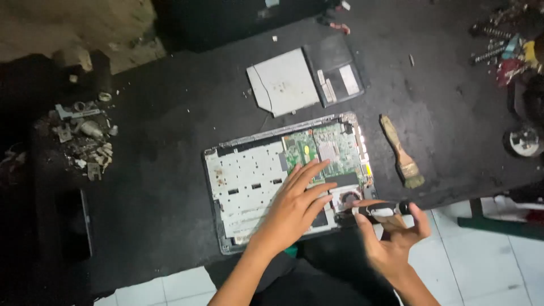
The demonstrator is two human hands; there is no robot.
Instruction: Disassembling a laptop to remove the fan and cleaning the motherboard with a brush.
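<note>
An opened laptop base (249, 175) lies on a black table, its green circuit board (331, 150) and round fan (347, 198) exposed. My left hand (294, 207) rests flat on the base, fingers spread toward the board. At the laptop's near right corner, my right hand (391, 238) grips a black-handled tool (378, 209) whose tip points at the fan. The tool is blurred, and I cannot make out its kind.
A silver optical drive (280, 82) and a dark flat battery-like part (337, 71) lie behind the laptop. An old paintbrush (401, 152) lies to its right. Metal scraps (85, 133) sit at left, screwdriver bits and clutter (501, 42) at far right. The table edge (453, 198) meets a white tiled floor.
</note>
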